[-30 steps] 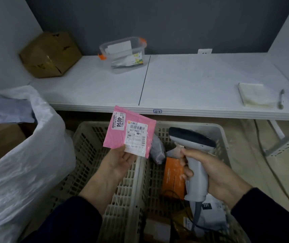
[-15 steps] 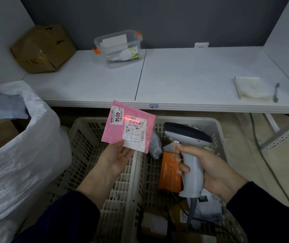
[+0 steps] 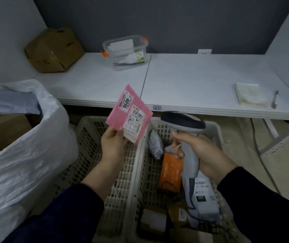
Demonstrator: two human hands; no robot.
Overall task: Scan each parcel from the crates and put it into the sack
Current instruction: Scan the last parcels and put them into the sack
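Left hand (image 3: pixel 114 142) pinches the pink parcel (image 3: pixel 116 113) by its lower corner, thumb over the front, and holds it tilted above the left crate (image 3: pixel 91 121) with both labels turned up towards me. Right hand (image 3: pixel 199 151) is wrapped round the grip of the scanner (image 3: pixel 182 121), whose head points towards the parcel from just beside it. No beam shows on the label, so I cannot say whether this one has been read.

I judge the job to be part done. The sack (image 3: pixel 26 155) stands open at my left, and a grey mailer (image 3: pixel 8 102) and a brown carton (image 3: pixel 1 132) appear to lie in its mouth. The parcels I can see waiting are all in the right crate (image 3: pixel 214 128): an orange box (image 3: pixel 170 172), a small grey bag (image 3: pixel 155 144), a white mailer (image 3: pixel 204 199) marked 231, and a few brown boxes (image 3: pixel 153 220) lower down (partly in shadow, so I can't count them).

Beyond the crates runs a white worktop (image 3: pixel 192 81) in two panels, against a dark grey wall. On it sit a cardboard box (image 3: pixel 54 50) in the far left corner, a clear tub (image 3: pixel 125 51) with orange clips, a folded cloth (image 3: pixel 250 95) and a pen (image 3: pixel 275 99) at the right. A wall socket (image 3: pixel 204 51) sits just above the back edge.
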